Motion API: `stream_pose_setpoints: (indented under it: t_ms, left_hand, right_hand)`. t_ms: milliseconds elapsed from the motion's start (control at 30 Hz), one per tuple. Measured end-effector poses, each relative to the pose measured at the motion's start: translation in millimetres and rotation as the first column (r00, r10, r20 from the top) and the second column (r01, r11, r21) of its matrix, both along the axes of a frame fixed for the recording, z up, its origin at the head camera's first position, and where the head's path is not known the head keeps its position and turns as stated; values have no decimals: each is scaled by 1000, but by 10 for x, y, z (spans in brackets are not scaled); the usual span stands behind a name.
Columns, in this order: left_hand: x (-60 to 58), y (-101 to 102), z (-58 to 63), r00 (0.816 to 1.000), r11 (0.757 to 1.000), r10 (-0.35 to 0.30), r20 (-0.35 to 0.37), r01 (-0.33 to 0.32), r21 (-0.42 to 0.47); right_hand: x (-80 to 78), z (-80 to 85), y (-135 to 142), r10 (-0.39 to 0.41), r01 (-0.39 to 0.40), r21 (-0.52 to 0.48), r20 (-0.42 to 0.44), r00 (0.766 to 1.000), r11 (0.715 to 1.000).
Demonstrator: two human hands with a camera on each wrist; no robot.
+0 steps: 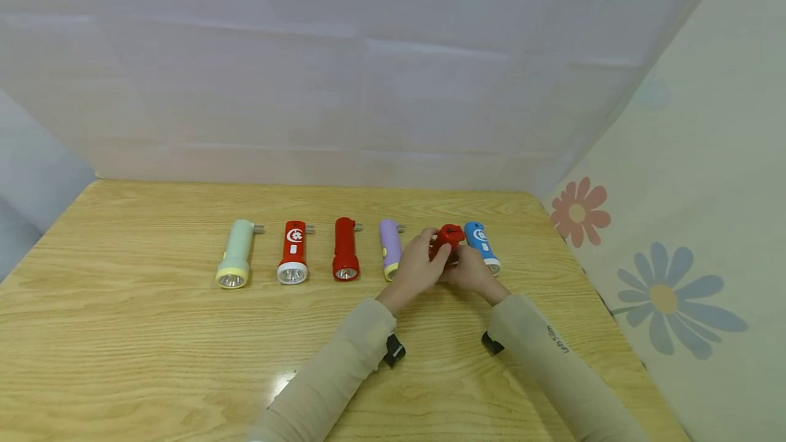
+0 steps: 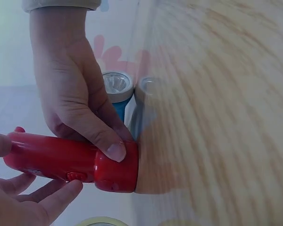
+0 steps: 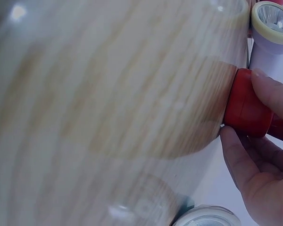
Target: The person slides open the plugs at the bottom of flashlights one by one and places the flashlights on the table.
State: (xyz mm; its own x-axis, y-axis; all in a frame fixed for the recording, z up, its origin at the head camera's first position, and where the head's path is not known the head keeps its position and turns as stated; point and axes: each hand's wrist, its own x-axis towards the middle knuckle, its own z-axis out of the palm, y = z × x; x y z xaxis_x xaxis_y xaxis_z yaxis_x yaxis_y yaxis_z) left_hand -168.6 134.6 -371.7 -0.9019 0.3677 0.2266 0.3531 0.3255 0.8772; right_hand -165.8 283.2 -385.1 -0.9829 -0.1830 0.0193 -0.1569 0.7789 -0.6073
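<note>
A red flashlight [image 1: 448, 234] stands upright, its wide head [image 2: 117, 167] down against the wooden table and its tail up. Around the upper body curl the fingers and thumb of my left hand [image 1: 418, 266], near the oval switch [image 2: 77, 176]. Lower down, my right hand [image 1: 470, 270] pinches the head between thumb and fingers, as the right wrist view also shows. A purple flashlight [image 1: 389, 241] with a yellow rim lies just left of my left hand. To the right of my right hand lies a blue flashlight [image 1: 481, 242] with a white rim, partly hidden.
Left along the same row lie another red flashlight [image 1: 345, 249], a red one with a white rim [image 1: 294, 243] and a pale green one [image 1: 238, 244]. Plug prongs stick out near several tails. White sheeting [image 1: 307, 101] hangs behind the table [image 1: 153, 353]; a flower-printed cloth [image 1: 688, 224] borders the right.
</note>
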Motion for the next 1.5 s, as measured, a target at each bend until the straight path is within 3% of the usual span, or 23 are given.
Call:
stream_pose_setpoints:
  t_ms: [400,867,1167,1400,1500]
  left_hand:
    - [-39,18,65,995,969,10,103,-35,244]
    - [-118,120,151,980,966,62,191,-108,236]
    - [-157,118,200,946,941,52,320,-154,301]
    - [-189,109,246,904,927,43,426,-195,320]
    - [-207,116,238,902,924,45,429,-201,326]
  right_hand:
    - [22,-8,-8,-28,28,-2,16,999,1000]
    - [3,0,-7,-27,27,-2,23,999,1000]
    - [-2,-26,12,-14,15,-9,27,1000,1000]
    - [0,-9,15,-23,24,-15,33,999,1000]
    - [-4,2,8,-21,21,-18,30,999,1000]
